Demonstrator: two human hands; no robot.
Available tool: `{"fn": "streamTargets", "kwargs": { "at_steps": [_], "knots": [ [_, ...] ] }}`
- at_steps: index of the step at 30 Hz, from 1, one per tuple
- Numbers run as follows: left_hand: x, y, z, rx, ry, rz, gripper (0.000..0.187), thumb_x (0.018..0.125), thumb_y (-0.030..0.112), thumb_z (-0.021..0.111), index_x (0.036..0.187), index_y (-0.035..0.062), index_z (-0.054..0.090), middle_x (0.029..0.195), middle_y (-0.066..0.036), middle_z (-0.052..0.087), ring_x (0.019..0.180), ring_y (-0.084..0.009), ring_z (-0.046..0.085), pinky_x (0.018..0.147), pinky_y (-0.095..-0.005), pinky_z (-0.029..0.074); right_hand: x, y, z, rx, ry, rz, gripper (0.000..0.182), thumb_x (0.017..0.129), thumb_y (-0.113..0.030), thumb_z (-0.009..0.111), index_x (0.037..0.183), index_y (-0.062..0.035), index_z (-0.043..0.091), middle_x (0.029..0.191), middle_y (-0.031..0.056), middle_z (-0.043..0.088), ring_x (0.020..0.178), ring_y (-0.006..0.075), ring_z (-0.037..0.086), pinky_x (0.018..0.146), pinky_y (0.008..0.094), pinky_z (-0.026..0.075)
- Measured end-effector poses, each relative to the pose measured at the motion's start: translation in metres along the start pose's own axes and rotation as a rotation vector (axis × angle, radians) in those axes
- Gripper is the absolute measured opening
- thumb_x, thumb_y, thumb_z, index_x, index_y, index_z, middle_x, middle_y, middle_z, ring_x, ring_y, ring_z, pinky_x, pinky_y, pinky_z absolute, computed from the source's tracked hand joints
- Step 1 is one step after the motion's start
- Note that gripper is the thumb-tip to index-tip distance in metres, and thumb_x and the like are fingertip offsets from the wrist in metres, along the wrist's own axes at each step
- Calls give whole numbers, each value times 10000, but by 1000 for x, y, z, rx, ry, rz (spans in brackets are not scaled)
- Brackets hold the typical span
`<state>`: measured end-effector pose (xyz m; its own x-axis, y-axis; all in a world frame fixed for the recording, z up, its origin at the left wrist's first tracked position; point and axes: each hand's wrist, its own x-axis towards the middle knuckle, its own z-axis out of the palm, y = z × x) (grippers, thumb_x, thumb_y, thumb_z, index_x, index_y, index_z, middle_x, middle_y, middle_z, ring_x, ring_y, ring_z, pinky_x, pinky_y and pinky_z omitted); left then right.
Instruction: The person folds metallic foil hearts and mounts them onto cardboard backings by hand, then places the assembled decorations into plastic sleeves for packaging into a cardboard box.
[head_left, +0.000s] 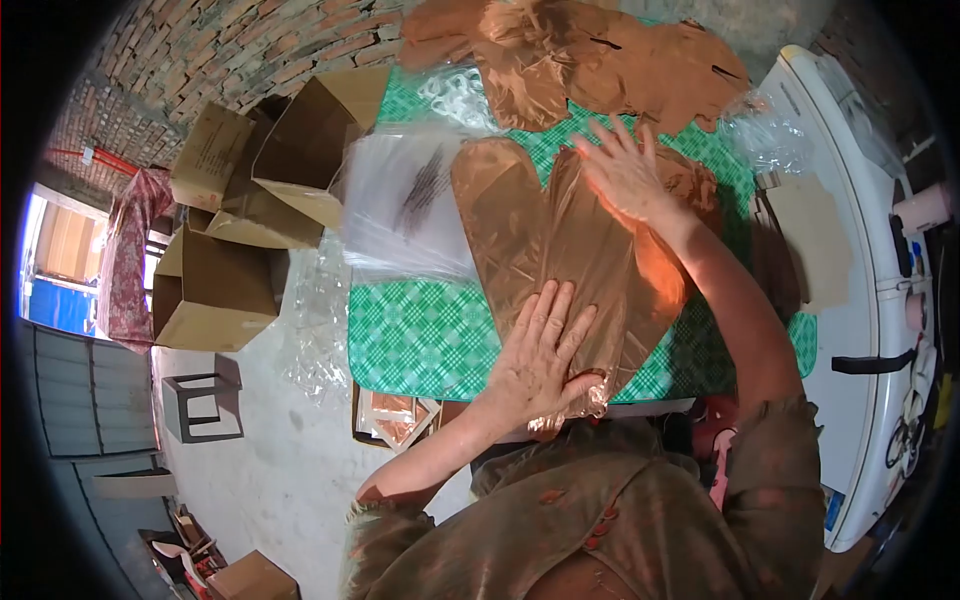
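A shiny copper-brown piece of thin plastic-like material (585,255) lies across the green checked tablecloth (420,330). Flat on its near part rests my left hand (540,350), fingers stretched out. My right hand (625,175) is spread over its far right part, with nothing gripped. A rounded lobe of the same material (495,185) extends to the upper left. To the left is a stack of clear plastic bags (400,215) with dark print. More crumpled copper-brown pieces (630,65) are heaped at the far edge of the table.
Open cardboard boxes (225,290) stand at the left beside the table. Clear plastic wrap (320,330) hangs by the table's left edge. On the right are a beige card sheet (815,240) and a white appliance-like body (855,300). A grey frame stool (205,405) stands on the floor.
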<state>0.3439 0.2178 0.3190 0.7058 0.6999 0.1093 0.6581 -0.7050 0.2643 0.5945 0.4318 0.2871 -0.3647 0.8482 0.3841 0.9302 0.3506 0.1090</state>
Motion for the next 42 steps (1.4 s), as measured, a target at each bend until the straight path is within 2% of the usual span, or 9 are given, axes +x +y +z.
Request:
{"fn": "streamTargets", "kwargs": {
  "at_steps": [2, 3, 7, 22, 29, 31, 37, 40, 42],
  "knots": [
    [-1, -1, -1, -4, 22, 10, 901, 955, 676, 536, 1613, 82, 374, 1690, -268, 229, 1579, -443, 189, 1276, -544, 192, 15, 7, -16, -146, 118, -81, 482, 1037, -409, 542, 1489, -241, 528, 1630, 43, 409, 1539, 311, 288, 1199, 667, 221],
    [-1, -2, -2, -12, 39, 13, 902, 950, 673, 546, 1614, 87, 373, 1692, -261, 229, 1579, -441, 187, 1276, -543, 195, 19, -2, -31, -103, 178, -147, 420, 975, -302, 635, 1386, -221, 604, 1565, 29, 473, 1493, 301, 366, 1178, 619, 287],
    [-2, -1, -3, -46, 58, 11, 914, 929, 660, 586, 1618, 100, 369, 1696, -243, 233, 1581, -436, 185, 1277, -540, 207, 16, -21, -46, 135, 43, -354, 380, 913, -110, 660, 1286, -186, 653, 1563, 30, 488, 1488, 300, 387, 1187, 511, 325],
    [-7, -3, -5, -148, 149, 18, 879, 942, 596, 626, 1604, 73, 381, 1682, -243, 247, 1574, -457, 180, 1261, -580, 225, 16, -19, -38, 233, -85, -357, 237, 935, -102, 649, 1168, -142, 628, 1558, 71, 484, 1513, 339, 354, 1141, 527, 386],
    [-7, -4, -5, -164, 229, -23, 781, 958, 533, 648, 1507, -3, 498, 1625, -252, 348, 1537, -489, 252, 1251, -599, 238, 22, -18, -36, 191, -65, -391, 285, 894, -68, 665, 1168, -115, 603, 1547, 80, 476, 1519, 351, 327, 1161, 542, 356],
    [-9, -4, -2, -164, 212, -35, 782, 954, 527, 661, 1525, 24, 481, 1655, -238, 303, 1552, -477, 225, 1248, -598, 245, 24, -16, -35, 175, -91, -389, 315, 876, -33, 683, 1166, -103, 581, 1562, 97, 454, 1542, 369, 288, 1177, 564, 337],
    [-8, -5, -3, -175, 190, -41, 794, 954, 548, 660, 1535, 39, 474, 1650, -237, 316, 1550, -460, 248, 1246, -592, 265, 41, -19, -57, 153, -369, -323, 367, 832, 7, 694, 1172, -65, 577, 1500, 127, 477, 1532, 363, 292, 1204, 535, 314],
    [-8, -5, -4, -174, 188, -37, 800, 955, 557, 658, 1536, 38, 472, 1635, -240, 339, 1546, -453, 265, 1249, -586, 265, 40, -17, -51, 237, -32, -437, 243, 801, 11, 693, 970, -104, 563, 1140, 50, 567, 1293, 279, 452, 1064, 467, 375],
    [-8, -5, -4, -179, 191, -34, 799, 956, 555, 658, 1534, 34, 473, 1627, -242, 349, 1544, -452, 269, 1251, -583, 264, 45, -17, -61, 307, -228, -385, 250, 826, 26, 694, 1015, -101, 590, 1233, 56, 582, 1392, 306, 429, 1111, 476, 378]
  ]
}}
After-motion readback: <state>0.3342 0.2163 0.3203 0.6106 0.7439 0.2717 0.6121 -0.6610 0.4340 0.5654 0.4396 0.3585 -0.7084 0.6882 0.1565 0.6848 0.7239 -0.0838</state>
